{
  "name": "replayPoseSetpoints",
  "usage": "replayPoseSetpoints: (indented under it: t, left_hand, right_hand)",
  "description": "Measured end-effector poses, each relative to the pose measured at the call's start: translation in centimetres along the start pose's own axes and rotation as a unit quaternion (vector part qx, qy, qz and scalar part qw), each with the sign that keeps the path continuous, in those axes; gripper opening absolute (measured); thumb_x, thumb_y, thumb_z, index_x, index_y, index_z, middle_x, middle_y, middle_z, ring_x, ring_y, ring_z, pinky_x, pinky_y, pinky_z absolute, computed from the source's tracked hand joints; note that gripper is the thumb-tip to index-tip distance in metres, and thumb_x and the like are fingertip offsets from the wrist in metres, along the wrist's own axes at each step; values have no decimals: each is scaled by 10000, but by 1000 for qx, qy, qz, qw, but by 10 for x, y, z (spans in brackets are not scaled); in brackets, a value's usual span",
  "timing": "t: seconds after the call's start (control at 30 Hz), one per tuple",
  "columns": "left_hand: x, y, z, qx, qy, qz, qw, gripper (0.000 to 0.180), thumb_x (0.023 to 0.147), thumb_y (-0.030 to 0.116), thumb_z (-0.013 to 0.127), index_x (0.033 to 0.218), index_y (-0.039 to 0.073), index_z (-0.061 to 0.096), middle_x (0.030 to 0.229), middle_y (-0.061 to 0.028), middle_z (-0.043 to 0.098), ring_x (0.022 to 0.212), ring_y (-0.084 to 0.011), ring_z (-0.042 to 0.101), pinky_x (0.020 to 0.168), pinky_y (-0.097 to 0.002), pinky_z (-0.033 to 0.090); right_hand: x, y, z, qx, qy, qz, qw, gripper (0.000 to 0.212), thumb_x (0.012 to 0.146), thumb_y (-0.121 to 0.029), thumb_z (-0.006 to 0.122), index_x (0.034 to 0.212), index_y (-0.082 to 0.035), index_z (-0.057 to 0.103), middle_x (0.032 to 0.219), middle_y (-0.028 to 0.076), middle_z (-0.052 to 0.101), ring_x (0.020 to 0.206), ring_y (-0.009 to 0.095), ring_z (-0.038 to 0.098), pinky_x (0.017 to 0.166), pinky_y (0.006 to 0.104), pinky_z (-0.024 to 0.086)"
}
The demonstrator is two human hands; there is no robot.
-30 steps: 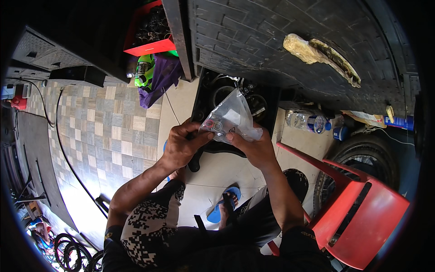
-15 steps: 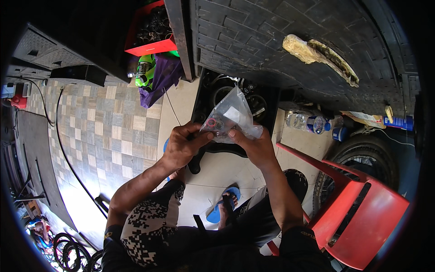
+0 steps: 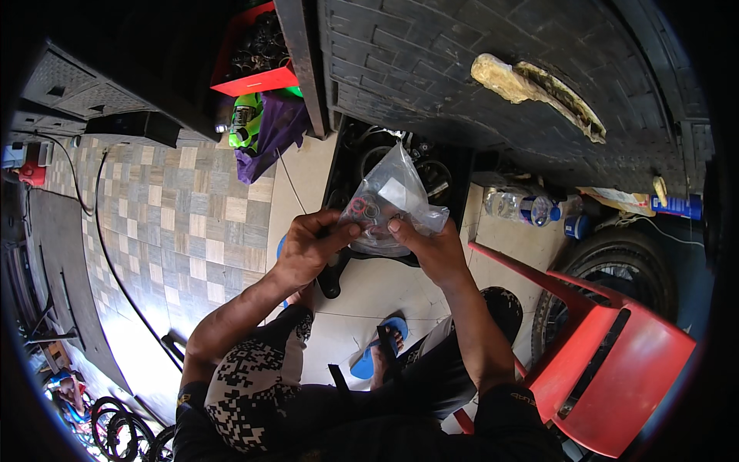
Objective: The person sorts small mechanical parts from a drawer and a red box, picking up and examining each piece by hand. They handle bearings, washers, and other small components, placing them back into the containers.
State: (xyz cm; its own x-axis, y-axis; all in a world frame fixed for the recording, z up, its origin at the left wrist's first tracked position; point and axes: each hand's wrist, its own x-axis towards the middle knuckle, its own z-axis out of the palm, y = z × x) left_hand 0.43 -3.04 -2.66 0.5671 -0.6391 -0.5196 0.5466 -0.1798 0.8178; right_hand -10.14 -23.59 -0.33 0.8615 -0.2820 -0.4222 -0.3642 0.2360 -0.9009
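A clear plastic bag (image 3: 398,181) is held between my two hands, over a black tray of metal parts (image 3: 439,181). Small red and dark rings (image 3: 359,206) show through its lower left part, and a pale slip (image 3: 394,192) sits higher inside. My left hand (image 3: 310,245) pinches the bag's left side between thumb and bent fingers. On the opposite side my right hand (image 3: 433,248) grips it, the thumb pressed on the front. The fingers behind the bag are partly hidden.
A red plastic chair (image 3: 623,377) stands at the right, beside a bicycle tyre (image 3: 616,266). Plastic bottles (image 3: 523,208) lie beyond it. Upper left are a red box of dark parts (image 3: 258,81) and a purple bag (image 3: 273,135). A black panelled surface (image 3: 431,77) spans the far side.
The bag has shifted slightly and its lower edge bulges lower between my hands. The rings inside have moved a little. Both hands keep nearly the same place and hold.
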Motion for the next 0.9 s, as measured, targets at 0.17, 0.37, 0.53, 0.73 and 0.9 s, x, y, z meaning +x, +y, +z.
replayPoseSetpoints:
  t: [0.17, 0.37, 0.53, 0.73, 0.9]
  left_hand:
    - [-1, 3, -1, 51, -21, 20, 998, 248, 940, 214, 747, 1110, 32, 753, 820, -13, 677, 721, -53, 559, 644, -236, 437]
    - [-7, 9, -1, 115, -61, 29, 991, 303, 924, 215, 753, 1141, 5, 740, 929, -56, 687, 775, -89, 596, 718, -284, 483]
    - [-4, 5, -1, 107, -61, 34, 992, 266, 966, 205, 702, 1143, 10, 740, 878, -10, 639, 730, -61, 549, 658, -264, 451]
    - [-5, -4, -6, 15, -82, -15, 996, 284, 1009, 208, 644, 1176, -3, 732, 814, 28, 553, 675, -35, 462, 601, -231, 381]
    - [-4, -6, -6, 11, -74, 6, 997, 302, 1001, 208, 645, 1204, -2, 724, 815, 24, 552, 733, -43, 472, 658, -239, 389]
  right_hand:
    - [0, -1, -4, 2, -3, 16, 1000, 279, 961, -190, 739, 1186, -27, 716, 1048, 19, 717, 963, 90, 625, 857, 271, 500]
    - [-1, -1, -5, 16, 15, 5, 1000, 284, 970, -199, 727, 1196, -27, 711, 1076, 26, 719, 983, 88, 625, 873, 270, 505]
    - [-1, -2, -8, 19, 26, 23, 999, 356, 948, -215, 760, 1230, -13, 682, 1138, 39, 709, 1054, 118, 636, 931, 295, 499]
    - [4, 3, -14, 34, 56, 26, 998, 397, 951, -247, 759, 1242, 5, 661, 1143, 58, 709, 1056, 134, 647, 949, 312, 502]
    - [4, 4, -13, 2, 62, 13, 998, 375, 981, -308, 709, 1196, -1, 696, 1080, 65, 729, 997, 119, 647, 895, 295, 497]
